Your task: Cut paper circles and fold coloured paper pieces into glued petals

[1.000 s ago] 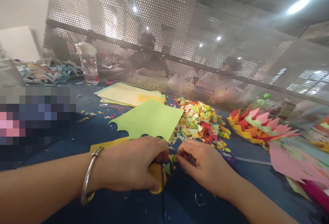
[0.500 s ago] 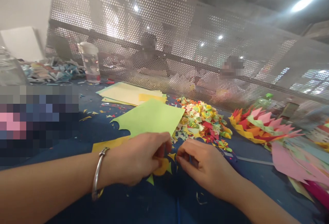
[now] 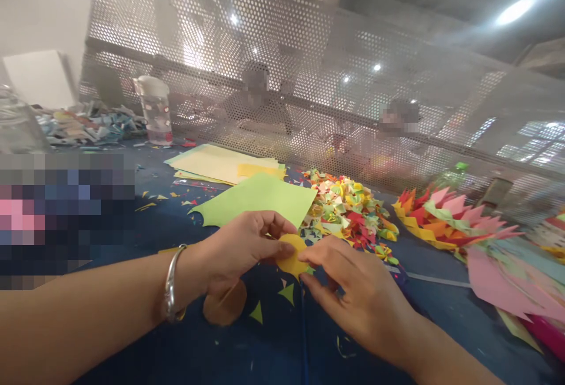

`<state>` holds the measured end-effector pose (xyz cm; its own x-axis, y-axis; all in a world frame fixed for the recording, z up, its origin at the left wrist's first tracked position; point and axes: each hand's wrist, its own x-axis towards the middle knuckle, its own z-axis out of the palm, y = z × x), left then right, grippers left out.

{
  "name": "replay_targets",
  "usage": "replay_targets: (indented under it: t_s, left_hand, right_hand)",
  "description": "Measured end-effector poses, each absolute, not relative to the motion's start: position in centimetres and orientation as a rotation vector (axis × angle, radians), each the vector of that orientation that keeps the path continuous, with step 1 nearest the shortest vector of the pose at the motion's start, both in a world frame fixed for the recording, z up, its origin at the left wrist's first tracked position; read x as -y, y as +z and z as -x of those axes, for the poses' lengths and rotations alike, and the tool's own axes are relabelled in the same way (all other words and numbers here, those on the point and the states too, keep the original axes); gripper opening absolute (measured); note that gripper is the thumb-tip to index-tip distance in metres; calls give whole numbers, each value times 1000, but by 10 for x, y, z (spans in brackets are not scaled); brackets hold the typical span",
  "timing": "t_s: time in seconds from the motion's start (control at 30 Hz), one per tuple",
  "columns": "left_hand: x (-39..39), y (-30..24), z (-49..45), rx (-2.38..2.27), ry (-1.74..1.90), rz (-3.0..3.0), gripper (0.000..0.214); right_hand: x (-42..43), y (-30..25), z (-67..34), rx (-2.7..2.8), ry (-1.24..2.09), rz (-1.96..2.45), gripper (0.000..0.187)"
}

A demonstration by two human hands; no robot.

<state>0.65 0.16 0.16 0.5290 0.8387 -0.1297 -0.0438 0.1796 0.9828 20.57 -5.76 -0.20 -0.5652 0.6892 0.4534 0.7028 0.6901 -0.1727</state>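
Observation:
My left hand (image 3: 258, 244), a silver bangle on its wrist, pinches a round yellow paper piece (image 3: 292, 258) between thumb and fingers above the table. At that piece's right edge are the curled fingertips of my right hand (image 3: 339, 282), closed about the rim. Under my left palm lies a round brownish piece (image 3: 225, 304), partly covered. Small green paper scraps (image 3: 256, 313) rest on the dark blue table just below my hands. Behind my left hand spreads a light green paper sheet (image 3: 260, 196) with scalloped cut edges.
Pale yellow sheets (image 3: 212, 161) lie farther back. A heap of folded colourful paper bits (image 3: 348, 202) sits beyond my right hand, with a spiky paper piece (image 3: 445, 217) and pink paper (image 3: 507, 285) farther right. A cup (image 3: 154, 111) stands before the perforated screen (image 3: 300, 67).
My left hand has risen slightly, bringing the yellow piece up from near the table. My right hand has come to its edge. The brownish round piece under my left palm now shows.

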Motion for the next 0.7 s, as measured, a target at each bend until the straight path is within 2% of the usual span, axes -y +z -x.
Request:
replay_targets:
  t_s: [0.2,0.33,0.53,0.7]
  left_hand:
    - [-1,-8,-7,-722,729,-1298,23]
    - [-1,-11,-7,-663,727,-1484,19]
    - [9,-5,-9,-644,749,-1585,27]
    - [13,-7,-10,-752,785,-1735,17]
  right_hand:
    - [59,1,-204,2380,39,1062,10]
    - [58,2,-205,2289,142,1179,13]
    - [57,4,-205,2226,191,1253,17]
    - [57,3,-204,2207,164,1294,17]
